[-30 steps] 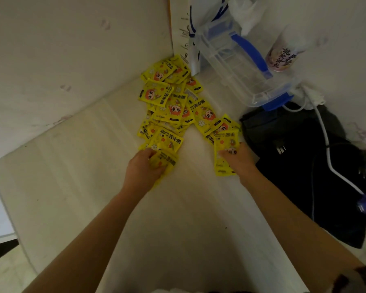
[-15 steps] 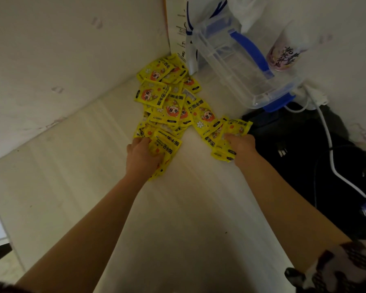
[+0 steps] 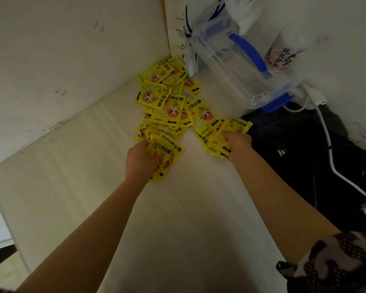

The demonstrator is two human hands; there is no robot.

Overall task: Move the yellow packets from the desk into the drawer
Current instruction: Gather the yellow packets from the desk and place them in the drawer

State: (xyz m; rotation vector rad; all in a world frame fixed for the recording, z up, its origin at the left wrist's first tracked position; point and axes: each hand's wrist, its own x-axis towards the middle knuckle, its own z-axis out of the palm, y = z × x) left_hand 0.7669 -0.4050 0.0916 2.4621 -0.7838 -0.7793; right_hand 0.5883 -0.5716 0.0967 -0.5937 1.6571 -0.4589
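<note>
A heap of several yellow packets (image 3: 169, 102) with a cartoon face lies on the pale desk (image 3: 188, 218), running back into the corner by the wall. My left hand (image 3: 141, 160) is closed on a small bunch of packets (image 3: 169, 153) at the heap's near left edge. My right hand (image 3: 238, 144) grips another bunch of packets (image 3: 219, 137) at the heap's near right edge, beside the black bag. No drawer is in view.
A clear plastic box with blue handle and clips (image 3: 239, 66) stands behind the heap. A printed cup (image 3: 283, 56) leans at the back right. A black bag (image 3: 317, 166) with a white cable (image 3: 328, 144) fills the right side. A white wall (image 3: 61, 60) borders the left.
Both hands have reached further into the heap and gathered more packets. The right hand's bunch has grown and shifted up and to the right.
</note>
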